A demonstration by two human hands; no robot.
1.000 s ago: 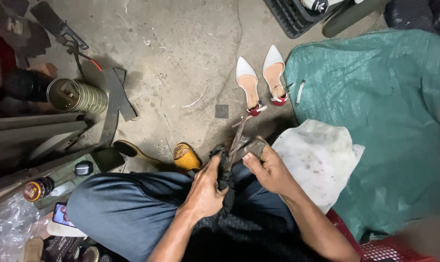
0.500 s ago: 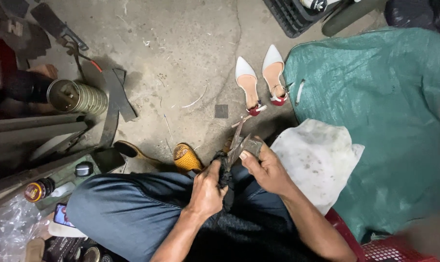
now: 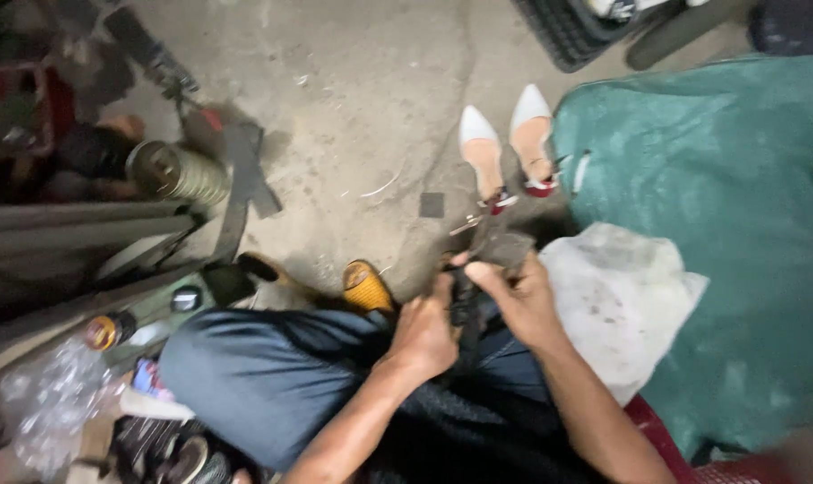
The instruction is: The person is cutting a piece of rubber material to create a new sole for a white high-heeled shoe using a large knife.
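My left hand grips a dark tool with long handles over my lap. My right hand pinches a small dark grey piece, which looks like sole material, at the tool's upper end. Both hands are close together above my blue trouser leg. A pair of white pointed high-heeled shoes lies on the concrete floor just beyond the hands. What the tool's jaws bite on is hidden by my fingers.
A large green sack fills the right side, with a white plastic bag against it. A yellow-capped object lies by my knee. A metal cylinder, metal bars and bottles crowd the left. A dark crate sits at the top.
The tool and both hands have drawn a little closer to my body, and the tool's handles look more closed together. The view has drifted slightly.
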